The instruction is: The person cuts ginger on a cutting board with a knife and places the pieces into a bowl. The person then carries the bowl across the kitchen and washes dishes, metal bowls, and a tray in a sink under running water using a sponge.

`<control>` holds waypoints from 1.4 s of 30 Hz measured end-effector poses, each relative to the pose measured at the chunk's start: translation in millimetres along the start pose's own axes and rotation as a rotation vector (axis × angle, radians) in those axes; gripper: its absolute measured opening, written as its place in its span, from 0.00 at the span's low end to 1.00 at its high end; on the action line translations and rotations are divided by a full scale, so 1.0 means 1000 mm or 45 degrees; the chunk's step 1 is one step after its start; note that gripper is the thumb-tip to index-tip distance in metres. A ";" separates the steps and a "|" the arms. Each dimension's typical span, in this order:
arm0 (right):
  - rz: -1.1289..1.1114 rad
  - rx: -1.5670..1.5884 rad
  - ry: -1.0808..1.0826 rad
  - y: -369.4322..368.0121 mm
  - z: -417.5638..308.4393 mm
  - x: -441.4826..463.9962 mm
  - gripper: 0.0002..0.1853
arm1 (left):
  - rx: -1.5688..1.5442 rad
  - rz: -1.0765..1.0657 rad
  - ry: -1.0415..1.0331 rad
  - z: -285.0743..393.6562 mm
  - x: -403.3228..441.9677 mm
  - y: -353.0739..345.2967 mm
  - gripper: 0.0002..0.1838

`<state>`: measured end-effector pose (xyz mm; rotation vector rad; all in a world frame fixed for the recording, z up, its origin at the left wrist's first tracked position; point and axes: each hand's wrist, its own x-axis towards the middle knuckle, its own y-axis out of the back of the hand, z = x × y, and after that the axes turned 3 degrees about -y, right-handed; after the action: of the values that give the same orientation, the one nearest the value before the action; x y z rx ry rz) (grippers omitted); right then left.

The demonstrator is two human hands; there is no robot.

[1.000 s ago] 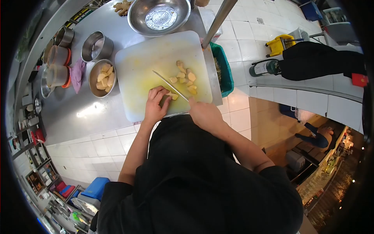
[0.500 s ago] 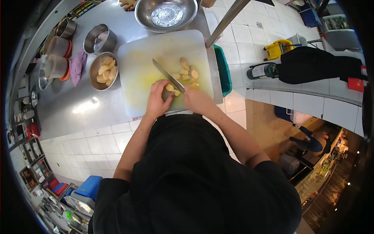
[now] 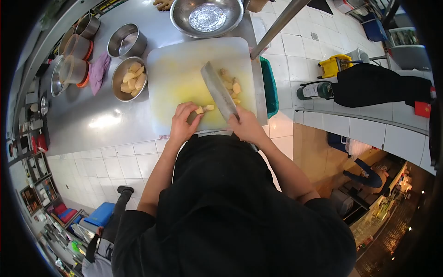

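Observation:
My right hand (image 3: pixel 248 126) is closed round the handle of a knife (image 3: pixel 218 90). The blade's broad side shows, tilted over the cutting board (image 3: pixel 173 62), and partly covers the ginger pieces (image 3: pixel 236 87) to its right. With curled fingers, my left hand (image 3: pixel 184 122) pinches a small piece of peeled ginger (image 3: pixel 205 109) on the board, left of the blade. Left of the board stands a metal bowl (image 3: pixel 116 90) of peeled ginger chunks (image 3: pixel 134 79).
Beyond the board are a metal colander (image 3: pixel 177 16) and unpeeled ginger (image 3: pixel 163 4). A steel pot (image 3: pixel 138 45), purple cloth (image 3: pixel 98 73) and plastic tubs (image 3: pixel 74 69) stand left. A metal post (image 3: pixel 281 25) rises at right, near a green bin (image 3: pixel 269 87). Other people appear lower left and right.
The knife has moved right, away from my left hand, and its blade has turned to show its broad side. The camera view has shifted slightly. Another person has appeared at lower left.

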<state>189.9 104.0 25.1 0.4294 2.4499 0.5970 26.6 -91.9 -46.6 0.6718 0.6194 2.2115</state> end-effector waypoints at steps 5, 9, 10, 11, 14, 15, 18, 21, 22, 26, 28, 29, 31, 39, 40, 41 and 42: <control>-0.250 0.648 -0.167 0.002 -0.009 0.002 0.16 | -0.040 -0.006 -0.037 -0.005 -0.004 0.001 0.13; -0.321 0.705 -0.228 -0.008 -0.003 0.008 0.14 | -0.049 0.022 -0.130 -0.008 -0.005 0.001 0.12; -0.321 0.722 -0.243 -0.009 -0.001 0.008 0.14 | -0.049 0.025 -0.123 -0.007 -0.005 0.001 0.12; -0.326 0.717 -0.245 -0.007 0.000 0.006 0.14 | -0.044 0.024 -0.130 -0.007 -0.004 0.001 0.11; -0.362 0.672 -0.273 -0.002 0.002 -0.009 0.13 | -0.048 0.030 -0.132 -0.008 -0.004 0.000 0.11; -0.364 0.649 -0.290 0.002 -0.003 -0.013 0.13 | -0.052 0.034 -0.136 -0.008 -0.004 -0.001 0.10; -0.375 0.601 -0.300 0.000 -0.004 -0.009 0.13 | -0.048 0.033 -0.187 -0.007 -0.004 -0.001 0.10; -0.381 0.616 -0.256 -0.011 -0.004 0.009 0.13 | -0.036 0.033 -0.235 -0.008 -0.004 -0.001 0.09; -0.378 0.653 -0.221 -0.014 -0.005 0.014 0.13 | -0.032 0.033 -0.238 -0.009 -0.004 -0.001 0.09; -0.392 0.677 -0.195 -0.014 -0.004 0.024 0.12 | -0.006 0.046 -0.224 -0.005 -0.005 -0.003 0.08; -0.407 0.527 -0.194 -0.009 -0.006 0.021 0.12 | -0.006 0.062 -0.195 0.003 -0.004 -0.002 0.07; -0.407 0.525 -0.191 -0.010 -0.006 0.018 0.12 | -0.037 0.043 -0.148 0.007 -0.005 0.000 0.08; -0.082 -0.079 0.168 -0.014 -0.004 0.006 0.11 | -0.069 0.025 -0.103 0.009 -0.004 -0.001 0.08; -0.211 0.243 -0.155 0.003 -0.016 0.005 0.14 | 0.014 -0.025 0.004 0.011 0.001 -0.016 0.16; -0.300 0.376 -0.275 0.008 -0.013 0.006 0.15 | 0.013 -0.026 0.002 0.010 0.002 -0.019 0.16; -0.296 0.376 -0.273 0.011 -0.013 0.004 0.15 | 0.020 -0.014 -0.056 0.007 0.003 -0.022 0.15; -0.244 0.423 -0.253 0.014 -0.015 0.003 0.15 | 0.027 -0.002 -0.114 0.005 0.004 -0.024 0.15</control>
<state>181.2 112.3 42.0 0.3578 2.3639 0.0613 39.0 -72.8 -56.1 0.7766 0.5984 2.1634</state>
